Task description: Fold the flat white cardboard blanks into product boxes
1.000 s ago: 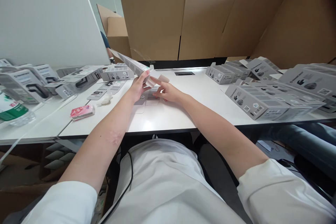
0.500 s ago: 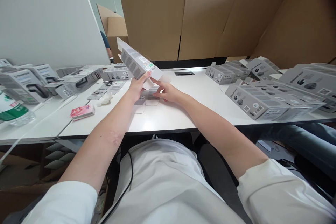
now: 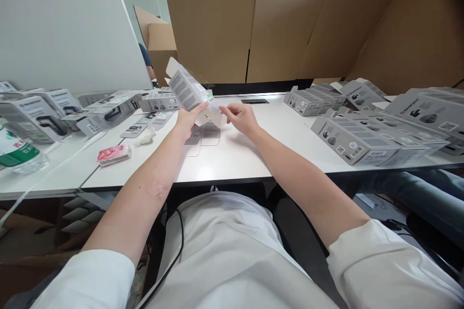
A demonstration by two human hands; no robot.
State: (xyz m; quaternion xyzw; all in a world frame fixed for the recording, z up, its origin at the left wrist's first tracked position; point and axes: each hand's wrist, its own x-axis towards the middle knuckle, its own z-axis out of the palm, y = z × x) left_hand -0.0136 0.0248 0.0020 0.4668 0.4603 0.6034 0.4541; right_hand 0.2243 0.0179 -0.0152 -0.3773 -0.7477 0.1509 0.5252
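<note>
grey boxes all over this white table (image 3: 232,159). far left there's a bottle (image 3: 16,152) with a green label, then a pile of boxes (image 3: 105,113), and a pink packet (image 3: 113,153) nearer the edge. left hand (image 3: 187,123) is clamped on the low end of one box (image 3: 185,88), thumb on top by the green sticker, other fingers underneath. so the box sticks up and away from the palm, tilted, lifted clear of the table. its white flap (image 3: 214,117) hangs open at the bottom end, between the two hands. right hand (image 3: 242,118) sits just beside that flap, fingers loosely curled and gripping nothing, tips pointing at it. can't tell if they actually touch it. flat sheets (image 3: 206,133) lie on the table under both hands. more boxes (image 3: 353,141) are stacked off to the right, brown cardboard (image 3: 253,19) behind.
</note>
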